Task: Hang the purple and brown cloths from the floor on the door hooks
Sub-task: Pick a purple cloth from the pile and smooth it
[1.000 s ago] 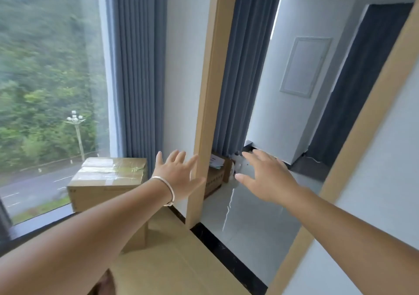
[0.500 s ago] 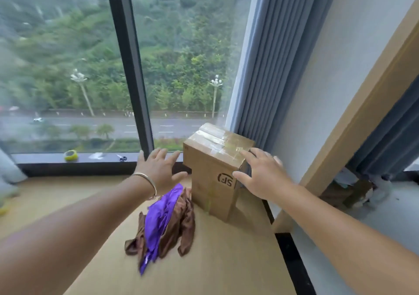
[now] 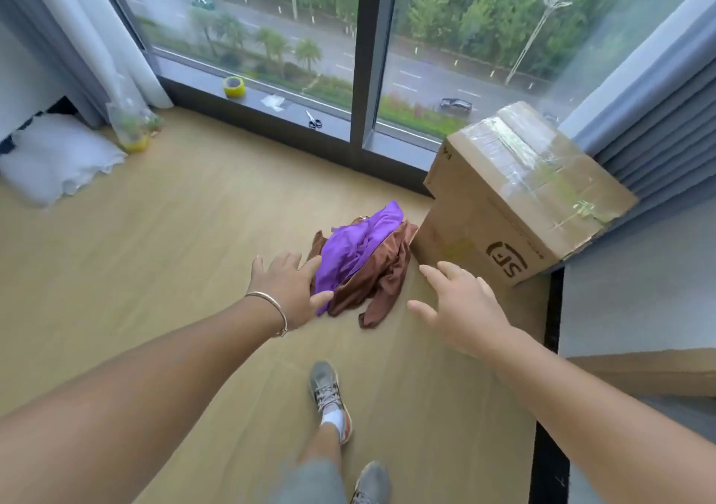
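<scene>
Head view: both hands, left (image 3: 288,290) and right (image 3: 463,309), open, empty; pinch purple cloth (image 3: 358,244) first, off brown cloth (image 3: 381,282)

The view has swung from the doorway down to the floor, where both open hands, left hand (image 3: 288,286) and right hand (image 3: 463,306), now reach toward the purple cloth (image 3: 354,245) and brown cloth (image 3: 381,282).

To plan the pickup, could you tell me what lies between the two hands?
In the head view, the brown cloth under the purple cloth lies between the left hand and right hand.
</scene>
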A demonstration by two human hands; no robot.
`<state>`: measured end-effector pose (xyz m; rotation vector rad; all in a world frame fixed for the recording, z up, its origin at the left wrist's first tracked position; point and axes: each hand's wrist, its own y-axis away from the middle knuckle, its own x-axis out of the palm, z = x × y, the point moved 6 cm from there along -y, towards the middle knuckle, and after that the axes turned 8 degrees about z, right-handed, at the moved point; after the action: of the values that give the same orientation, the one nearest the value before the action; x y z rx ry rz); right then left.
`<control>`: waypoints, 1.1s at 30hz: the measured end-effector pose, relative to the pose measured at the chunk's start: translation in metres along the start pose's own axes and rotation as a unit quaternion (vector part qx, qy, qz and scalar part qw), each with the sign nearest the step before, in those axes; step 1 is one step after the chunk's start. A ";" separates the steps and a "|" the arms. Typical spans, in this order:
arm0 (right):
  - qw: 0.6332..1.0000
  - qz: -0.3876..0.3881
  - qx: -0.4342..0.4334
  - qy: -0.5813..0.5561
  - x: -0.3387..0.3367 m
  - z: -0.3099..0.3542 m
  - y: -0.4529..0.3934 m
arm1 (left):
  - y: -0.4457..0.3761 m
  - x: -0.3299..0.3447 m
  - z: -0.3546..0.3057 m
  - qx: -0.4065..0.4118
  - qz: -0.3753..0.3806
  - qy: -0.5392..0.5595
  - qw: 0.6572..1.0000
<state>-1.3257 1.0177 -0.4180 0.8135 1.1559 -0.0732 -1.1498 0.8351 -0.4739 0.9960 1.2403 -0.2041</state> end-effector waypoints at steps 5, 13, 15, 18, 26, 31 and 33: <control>0.997 0.078 0.014 0.012 0.066 0.005 -0.114 | -0.086 0.093 0.035 -0.034 0.094 0.068 0.993; 0.989 0.135 -0.027 0.046 0.182 0.023 -0.288 | -0.195 0.263 0.079 -0.122 0.232 0.161 0.951; 0.985 0.148 -0.047 0.069 0.206 0.028 -0.332 | -0.223 0.292 0.081 -0.140 0.238 0.195 0.941; 0.979 0.142 -0.096 0.114 0.240 0.034 -0.414 | -0.273 0.336 0.081 -0.173 0.221 0.263 0.923; 0.918 0.085 -0.253 0.294 0.341 0.052 -0.621 | -0.426 0.459 0.072 -0.198 0.161 0.422 0.870; 0.895 0.059 -0.291 0.332 0.401 0.065 -0.724 | -0.500 0.537 0.067 -0.212 0.139 0.443 0.860; 0.882 0.050 -0.328 0.333 0.422 0.076 -0.749 | -0.517 0.557 0.066 -0.226 0.102 0.456 0.855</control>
<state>-1.4188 0.5795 -1.1562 0.2711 1.6429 0.7064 -1.2230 0.6898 -1.2191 0.7984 1.8971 0.7952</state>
